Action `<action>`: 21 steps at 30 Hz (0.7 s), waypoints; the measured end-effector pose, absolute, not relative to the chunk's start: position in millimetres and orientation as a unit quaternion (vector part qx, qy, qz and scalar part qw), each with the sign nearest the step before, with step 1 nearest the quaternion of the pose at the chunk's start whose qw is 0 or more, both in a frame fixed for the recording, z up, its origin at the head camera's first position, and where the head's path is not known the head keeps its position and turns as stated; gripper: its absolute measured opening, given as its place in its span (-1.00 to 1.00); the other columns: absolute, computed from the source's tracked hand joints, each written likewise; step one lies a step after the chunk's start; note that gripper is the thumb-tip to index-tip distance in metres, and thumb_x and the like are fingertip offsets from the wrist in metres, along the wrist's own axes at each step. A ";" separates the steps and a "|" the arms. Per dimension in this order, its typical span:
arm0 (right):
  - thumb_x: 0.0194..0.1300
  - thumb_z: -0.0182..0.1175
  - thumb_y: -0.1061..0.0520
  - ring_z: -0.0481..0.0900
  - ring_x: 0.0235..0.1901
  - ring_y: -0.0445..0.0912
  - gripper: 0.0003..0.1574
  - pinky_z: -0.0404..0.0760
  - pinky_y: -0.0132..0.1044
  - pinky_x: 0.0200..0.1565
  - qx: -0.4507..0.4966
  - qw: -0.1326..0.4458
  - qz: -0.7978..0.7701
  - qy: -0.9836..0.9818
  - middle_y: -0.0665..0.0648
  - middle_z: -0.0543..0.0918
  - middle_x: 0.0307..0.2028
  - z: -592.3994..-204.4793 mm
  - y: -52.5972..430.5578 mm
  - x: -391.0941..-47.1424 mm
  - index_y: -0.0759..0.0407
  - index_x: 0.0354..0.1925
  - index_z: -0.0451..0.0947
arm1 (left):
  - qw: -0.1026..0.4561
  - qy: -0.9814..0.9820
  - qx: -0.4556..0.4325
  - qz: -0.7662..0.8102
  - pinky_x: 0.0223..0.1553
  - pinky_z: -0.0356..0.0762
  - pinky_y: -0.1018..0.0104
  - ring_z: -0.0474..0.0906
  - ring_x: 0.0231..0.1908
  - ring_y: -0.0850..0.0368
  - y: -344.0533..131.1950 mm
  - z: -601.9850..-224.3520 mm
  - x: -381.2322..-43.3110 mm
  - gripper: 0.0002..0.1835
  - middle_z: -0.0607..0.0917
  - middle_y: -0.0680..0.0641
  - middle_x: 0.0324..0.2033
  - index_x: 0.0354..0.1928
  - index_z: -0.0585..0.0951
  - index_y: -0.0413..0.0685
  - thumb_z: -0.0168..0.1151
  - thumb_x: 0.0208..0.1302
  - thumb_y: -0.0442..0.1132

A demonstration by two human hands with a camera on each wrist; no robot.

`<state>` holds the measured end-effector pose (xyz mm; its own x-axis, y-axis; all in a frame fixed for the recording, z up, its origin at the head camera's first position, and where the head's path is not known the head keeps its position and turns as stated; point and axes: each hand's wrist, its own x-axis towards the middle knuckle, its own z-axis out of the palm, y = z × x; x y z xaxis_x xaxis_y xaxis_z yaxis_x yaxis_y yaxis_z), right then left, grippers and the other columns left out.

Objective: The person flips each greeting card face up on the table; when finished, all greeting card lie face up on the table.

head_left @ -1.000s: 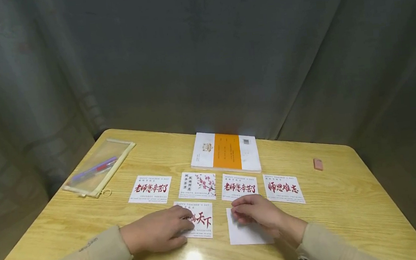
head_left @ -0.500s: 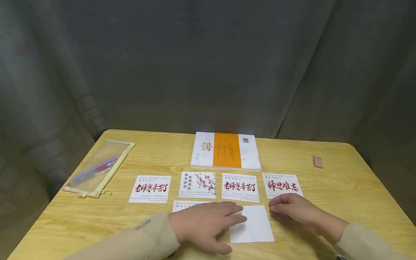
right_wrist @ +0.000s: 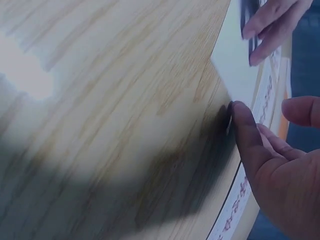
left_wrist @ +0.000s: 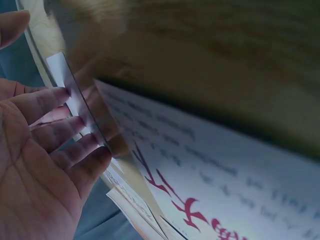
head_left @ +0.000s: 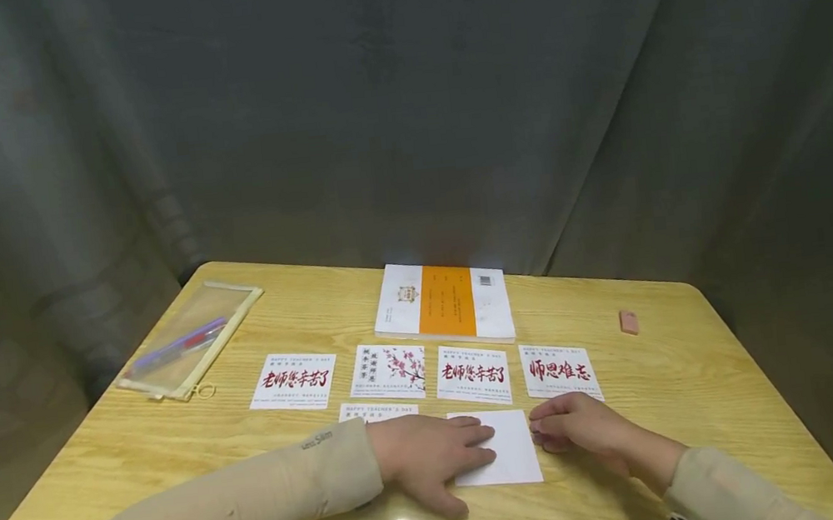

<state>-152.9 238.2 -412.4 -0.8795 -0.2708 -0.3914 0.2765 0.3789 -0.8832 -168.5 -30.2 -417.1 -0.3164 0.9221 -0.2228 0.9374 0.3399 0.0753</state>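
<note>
A blank white card [head_left: 514, 451] lies face-plain on the table in the front row. Spread fingertips of my left hand [head_left: 431, 459] rest on its left part, with the thumb off to the front on the wood. Beside the card's right edge is my right hand [head_left: 583, 428], bent at the fingers. In the right wrist view a fingertip [right_wrist: 239, 107] of it touches that edge. Under my left forearm and hand, a card with red lettering [head_left: 378, 410] is mostly hidden; the left wrist view shows its printed face [left_wrist: 200, 185].
Behind runs a row of printed cards: a red-lettered card [head_left: 294, 382], a blossom card [head_left: 388, 371], another red-lettered card [head_left: 473, 374] and one at the right [head_left: 559, 372]. Farther back are an orange-and-white book [head_left: 443, 303], a mesh pencil pouch [head_left: 187, 341] and a pink eraser [head_left: 629, 321].
My left hand has moved right, from the lettered front card onto the blank one. My right hand has shifted right, from over the blank card to its right edge.
</note>
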 end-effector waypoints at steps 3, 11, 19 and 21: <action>0.43 0.14 0.32 0.68 -0.20 -0.09 -0.62 0.73 -0.22 -0.09 0.009 0.248 -0.558 0.792 0.20 0.68 -0.19 -410.2 235.0 -151.1 0.68 0.04 0.47 | 0.115 0.813 0.570 -0.029 0.38 0.28 0.34 0.19 0.50 0.10 -27.8 -416.4 -167.5 -0.17 0.30 -0.03 0.53 0.51 0.42 0.08 0.22 0.28 0.30; 0.41 0.22 0.26 0.68 -0.26 -0.18 -0.66 0.67 -0.31 -0.19 0.061 0.240 -0.559 0.791 0.05 0.71 -0.28 -410.7 231.4 -149.3 0.54 0.01 0.56 | 0.113 0.824 0.556 -0.002 0.31 0.35 0.41 0.29 0.44 0.16 -26.2 -418.8 -166.8 -0.19 0.38 -0.03 0.47 0.44 0.50 0.07 0.29 0.21 0.28; 0.46 0.09 0.36 0.68 -0.25 -0.09 -0.59 0.75 -0.23 -0.11 0.131 0.205 -0.641 0.728 0.24 0.66 -0.19 -421.8 225.7 -145.3 0.62 0.16 0.36 | 0.096 0.823 0.559 0.031 0.26 0.41 0.43 0.39 0.36 0.16 -26.8 -423.1 -167.0 -0.26 0.46 -0.09 0.39 0.37 0.54 0.01 0.32 0.20 0.21; 0.44 0.10 0.39 0.66 -0.26 -0.11 -0.65 0.73 -0.29 -0.13 0.131 0.207 -0.642 0.726 0.24 0.64 -0.19 -424.2 225.5 -143.2 0.61 0.11 0.40 | 0.092 0.823 0.559 0.035 0.27 0.39 0.44 0.40 0.35 0.16 -26.2 -424.2 -166.9 -0.26 0.47 -0.09 0.38 0.37 0.54 -0.01 0.34 0.19 0.16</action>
